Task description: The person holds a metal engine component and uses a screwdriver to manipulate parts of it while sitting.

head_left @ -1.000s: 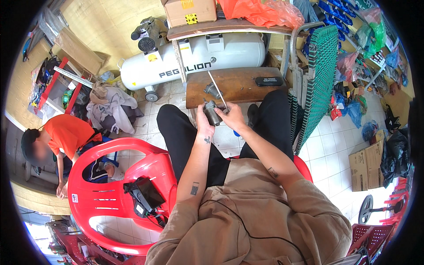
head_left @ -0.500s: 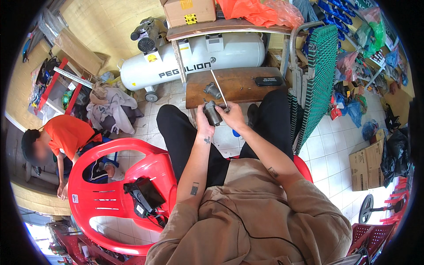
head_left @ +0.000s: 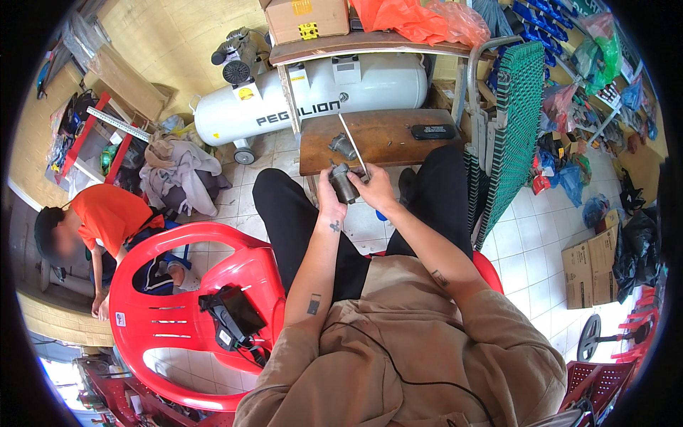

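Note:
Between my knees, my left hand (head_left: 329, 201) is wrapped round a dark grey metal cylinder (head_left: 345, 186) that looks like a small motor body. My right hand (head_left: 378, 189) is closed on a long thin pale rod (head_left: 351, 136), which points up and away over the bench; its lower end is hidden at the fingers. The right thumb and fingertips rest against the cylinder's right side. Just beyond, a smaller grey metal part (head_left: 343, 146) lies on the low brown wooden bench (head_left: 391, 151). A black oblong case (head_left: 432, 132) sits toward the bench's right end.
A large pale air compressor (head_left: 306, 96) stands behind the bench. At my left is a red plastic chair (head_left: 192, 245) carrying a black device (head_left: 242, 313); beyond it a person in orange (head_left: 114, 217) bends down. A green woven folding chair (head_left: 509, 135) stands at the right.

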Available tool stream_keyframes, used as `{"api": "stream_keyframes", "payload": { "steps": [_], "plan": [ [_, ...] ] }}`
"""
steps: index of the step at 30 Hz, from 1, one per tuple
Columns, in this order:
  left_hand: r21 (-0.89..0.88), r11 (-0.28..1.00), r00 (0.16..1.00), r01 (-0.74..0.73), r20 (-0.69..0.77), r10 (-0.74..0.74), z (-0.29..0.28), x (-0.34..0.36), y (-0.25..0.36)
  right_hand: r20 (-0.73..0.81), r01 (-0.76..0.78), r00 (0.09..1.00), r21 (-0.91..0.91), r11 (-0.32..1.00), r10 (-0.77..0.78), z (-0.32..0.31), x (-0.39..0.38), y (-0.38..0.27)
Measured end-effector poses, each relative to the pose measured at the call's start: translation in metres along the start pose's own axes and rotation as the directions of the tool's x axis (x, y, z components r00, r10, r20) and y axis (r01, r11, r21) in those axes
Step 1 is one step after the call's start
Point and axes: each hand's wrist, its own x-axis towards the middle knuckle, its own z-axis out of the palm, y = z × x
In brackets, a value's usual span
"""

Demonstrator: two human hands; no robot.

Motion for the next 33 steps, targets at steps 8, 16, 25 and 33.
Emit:
{"api": "stream_keyframes", "payload": {
  "steps": [8,16,25,33],
  "plan": [
    [-0.008,1.0,1.0,-0.003,-0.017,0.003,-0.004,0.002,0.0,0.018,-0.009,1.0,-0.071,0.997,0.011,-0.002,-0.001,-0.005],
    [-0.001,1.0,0.999,0.031,-0.018,-0.031,-0.002,0.002,-0.001,-0.009,-0.01,1.0,-0.06,0.998,0.01,0.002,0.0,0.005],
    [-0.002,1.0,1.0,0.018,-0.022,-0.018,0.0,0.0,-0.001,-0.008,0.027,1.0,-0.106,0.994,-0.028,0.0,-0.002,-0.001],
    [-0.017,0.999,0.999,0.037,-0.011,-0.037,0.003,-0.003,0.001,0.033,-0.033,0.999,-0.135,0.99,0.038,0.001,0.002,0.008]
  ]
}}
